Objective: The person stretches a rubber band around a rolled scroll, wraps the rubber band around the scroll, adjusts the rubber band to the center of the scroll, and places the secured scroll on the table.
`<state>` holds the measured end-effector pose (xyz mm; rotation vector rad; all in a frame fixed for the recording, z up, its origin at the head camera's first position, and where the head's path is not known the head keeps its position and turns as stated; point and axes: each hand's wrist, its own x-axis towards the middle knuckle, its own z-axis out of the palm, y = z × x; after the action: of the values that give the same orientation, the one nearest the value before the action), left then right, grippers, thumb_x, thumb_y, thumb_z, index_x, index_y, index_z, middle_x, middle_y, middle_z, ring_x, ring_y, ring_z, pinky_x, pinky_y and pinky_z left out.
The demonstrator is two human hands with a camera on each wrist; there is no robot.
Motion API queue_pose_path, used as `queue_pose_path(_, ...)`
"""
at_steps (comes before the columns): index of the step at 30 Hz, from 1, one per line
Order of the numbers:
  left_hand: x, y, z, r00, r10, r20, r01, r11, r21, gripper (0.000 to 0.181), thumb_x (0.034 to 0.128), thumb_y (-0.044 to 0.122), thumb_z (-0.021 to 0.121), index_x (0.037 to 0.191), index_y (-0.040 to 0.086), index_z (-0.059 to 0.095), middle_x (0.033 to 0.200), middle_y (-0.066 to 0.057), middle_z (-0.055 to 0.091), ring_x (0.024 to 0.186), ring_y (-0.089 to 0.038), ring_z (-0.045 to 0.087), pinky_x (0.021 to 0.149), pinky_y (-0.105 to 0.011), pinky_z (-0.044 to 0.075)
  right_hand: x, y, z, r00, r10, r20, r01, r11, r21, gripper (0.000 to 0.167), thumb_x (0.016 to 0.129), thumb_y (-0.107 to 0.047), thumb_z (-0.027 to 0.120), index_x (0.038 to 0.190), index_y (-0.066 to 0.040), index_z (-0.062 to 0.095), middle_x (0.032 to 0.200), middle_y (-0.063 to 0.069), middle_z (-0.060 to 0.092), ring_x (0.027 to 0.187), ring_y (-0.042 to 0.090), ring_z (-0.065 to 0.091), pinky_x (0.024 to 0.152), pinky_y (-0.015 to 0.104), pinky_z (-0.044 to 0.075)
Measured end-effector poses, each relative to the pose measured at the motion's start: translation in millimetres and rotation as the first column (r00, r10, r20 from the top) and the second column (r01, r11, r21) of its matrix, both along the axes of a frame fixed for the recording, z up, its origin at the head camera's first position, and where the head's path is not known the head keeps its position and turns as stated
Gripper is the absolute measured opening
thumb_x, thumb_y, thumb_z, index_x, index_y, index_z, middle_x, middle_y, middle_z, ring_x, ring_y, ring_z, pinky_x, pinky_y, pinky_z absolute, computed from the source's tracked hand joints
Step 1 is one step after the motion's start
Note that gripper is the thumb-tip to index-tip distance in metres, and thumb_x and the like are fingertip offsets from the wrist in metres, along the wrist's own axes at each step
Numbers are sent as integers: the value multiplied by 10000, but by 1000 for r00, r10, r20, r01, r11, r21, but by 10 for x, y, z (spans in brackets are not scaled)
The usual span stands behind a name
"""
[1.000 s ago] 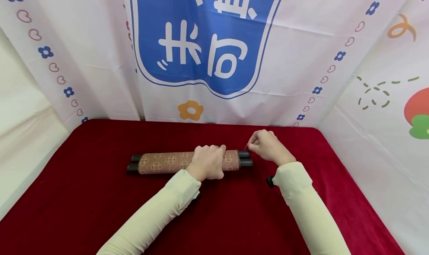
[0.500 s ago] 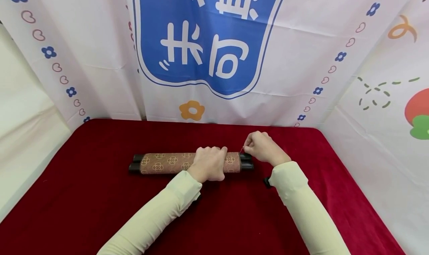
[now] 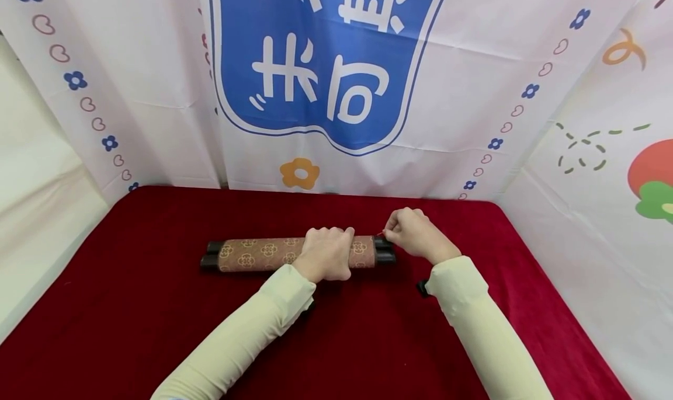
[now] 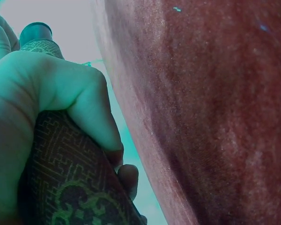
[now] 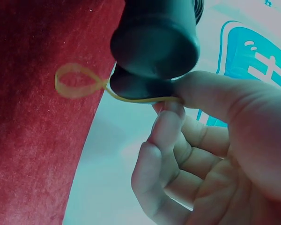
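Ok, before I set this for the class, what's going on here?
A person's left hand grips a rolled, patterned scroll right of its middle, over a red cloth. The right hand pinches a thin looped band at the dark end knobs on the right, and a loop of it sticks out free. Whether the band circles a knob can't be made out.

Scroll (image 3: 263, 255) crosswise on or perhaps just above table (image 3: 357, 341), cord (image 5: 131, 100) at its right end, backdrop (image 3: 315, 111) behind

White printed fabric walls (image 3: 163, 143), red-covered table (image 3: 105, 330)
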<state>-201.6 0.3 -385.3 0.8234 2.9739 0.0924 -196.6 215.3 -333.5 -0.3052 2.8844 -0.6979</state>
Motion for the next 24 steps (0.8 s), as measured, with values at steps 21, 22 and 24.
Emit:
queue_pose_path(21, -38, -36, 31, 1000, 18, 3, -18, 999, 34, 476, 783, 286, 786, 1221, 149, 658, 901, -16, 717, 734, -259, 683, 649, -469, 543, 183, 17, 48, 997, -16, -69, 17, 1000, 7, 94, 993, -152, 720, 1068, -99, 741, 943, 52, 758, 832, 160, 688, 794, 360, 593)
queue_pose_path(22, -38, -38, 31, 1000, 18, 3, -18, 999, 35, 475, 784, 288, 787, 1219, 149, 658, 898, -17, 716, 734, -260, 684, 650, -470, 543, 193, 18, 45, 997, -17, -77, 18, 1000, 10, 100, 989, -153, 724, 1073, -101, 741, 942, 48, 760, 832, 158, 691, 796, 364, 593)
queue_pose_path(24, -39, -42, 31, 1000, 18, 3, -18, 999, 36, 466, 782, 290, 789, 1206, 148, 658, 889, -19, 714, 737, -261, 687, 651, -473, 545, 210, 21, 38, 996, -17, -88, 18, 1000, 10, 112, 983, -150, 729, 1083, -101, 743, 943, 42, 764, 834, 154, 695, 799, 371, 595)
